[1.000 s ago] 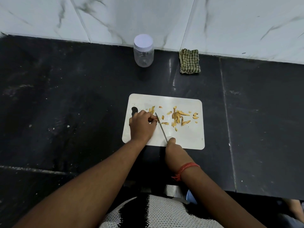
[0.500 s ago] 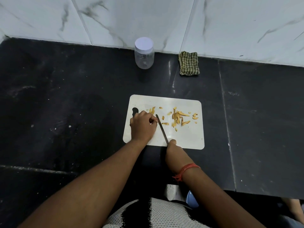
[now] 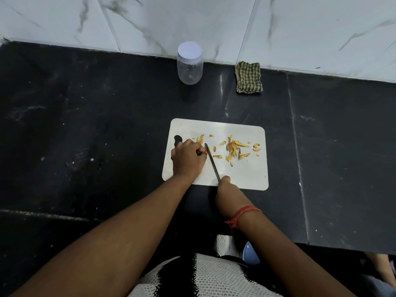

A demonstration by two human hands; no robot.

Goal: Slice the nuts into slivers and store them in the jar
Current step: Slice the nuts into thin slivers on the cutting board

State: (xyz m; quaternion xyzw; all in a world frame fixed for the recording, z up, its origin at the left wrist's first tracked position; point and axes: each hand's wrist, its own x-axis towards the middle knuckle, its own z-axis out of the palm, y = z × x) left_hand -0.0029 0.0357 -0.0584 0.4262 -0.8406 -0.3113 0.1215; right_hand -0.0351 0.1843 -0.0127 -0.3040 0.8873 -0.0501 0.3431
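A white cutting board (image 3: 246, 174) lies on the black counter. Tan nut slivers (image 3: 234, 148) are scattered across its upper half, with a few more pieces (image 3: 200, 139) by my left hand. My left hand (image 3: 187, 160) rests on the board's left side, fingers curled and pinching a nut that is mostly hidden under the fingertips. My right hand (image 3: 227, 194) grips the handle of a knife (image 3: 212, 161) at the board's front edge; the blade slants up to the left fingertips. A clear plastic jar (image 3: 189, 64) with a white lid on stands by the wall.
A folded green checked cloth (image 3: 248, 77) lies against the white marble wall, right of the jar. The black counter (image 3: 85, 136) spreads wide on both sides of the board. Its front edge runs just below my wrists.
The knife blade has shifted slightly at my left fingertips. Both hands stay in place on the board; the view has moved a little.
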